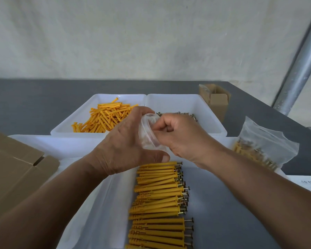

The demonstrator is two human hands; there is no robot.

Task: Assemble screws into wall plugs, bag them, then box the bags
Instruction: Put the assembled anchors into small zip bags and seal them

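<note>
Both our hands hold one empty clear bag [148,131]: left hand [126,142] cups it, right hand [180,135] pinches its rim above the assembled plugs [158,200].

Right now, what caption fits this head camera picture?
The left hand and right hand hold a clear bag near assembled yellow plugs.

Bright, soft, even light, source not seen; no hard shadows, only weak shade under left hand [122,142] and right hand [183,139]. Faint sheen on the clear bag [148,131] they pinch and on white tray [61,131] rim. Wide-angle bend: metal pole [302,65] far right leans, near corners soft
</note>
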